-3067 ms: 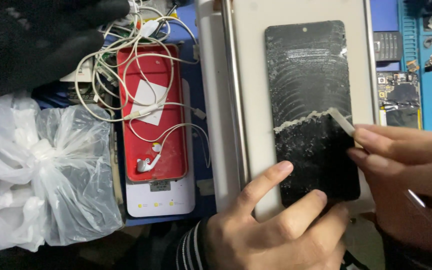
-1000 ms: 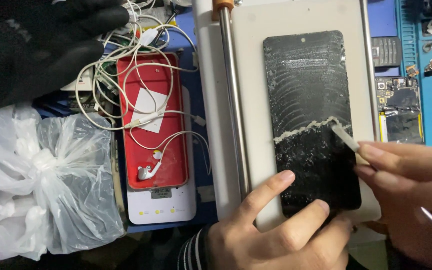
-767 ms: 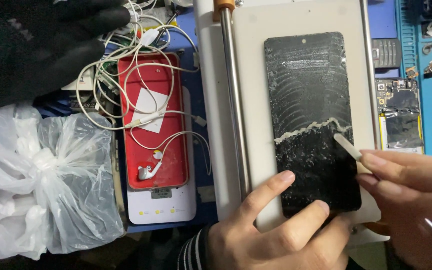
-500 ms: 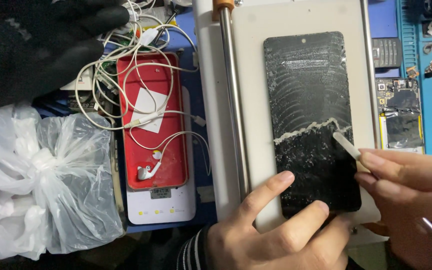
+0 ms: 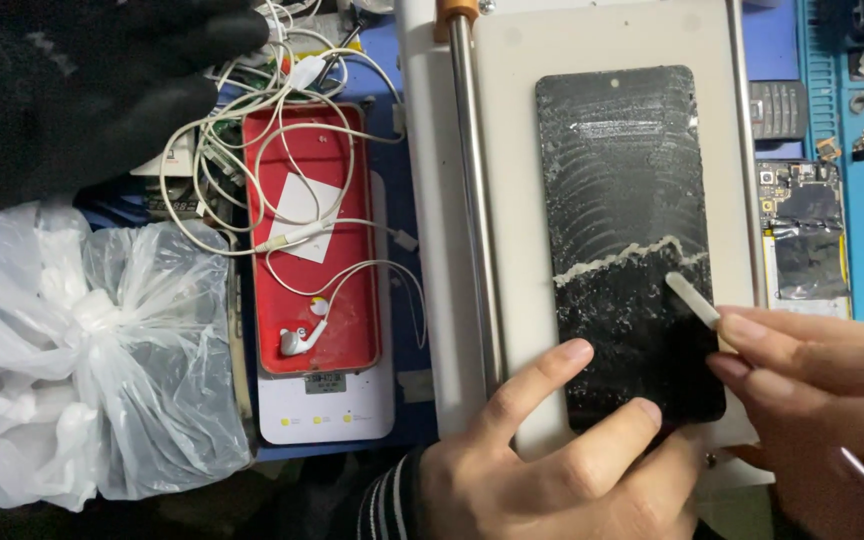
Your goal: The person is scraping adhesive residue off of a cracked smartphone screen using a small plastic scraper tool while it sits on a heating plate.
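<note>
A black phone screen panel (image 5: pixel 622 200) lies face up on a white heating plate (image 5: pixel 507 180). It is streaked with pale glue residue, and a ridge of scraped glue crosses its middle. My left hand (image 5: pixel 552 460) presses the panel's lower end, with index finger on the plate and middle finger on the panel. My right hand (image 5: pixel 817 390) pinches a thin white scraper (image 5: pixel 690 298), whose tip rests on the panel just below the ridge.
A metal rod (image 5: pixel 472 200) runs along the plate's left side. Further left lie a red phone case (image 5: pixel 312 240) tangled in white earphone cable, a clear plastic bag (image 5: pixel 82 360) and a dark garment (image 5: pixel 62 80). An opened phone body (image 5: pixel 802 235) sits on a blue mat at right.
The scraper tip has shifted slightly along the lower part of the panel, near the glue ridge. My left hand has kept its hold.
</note>
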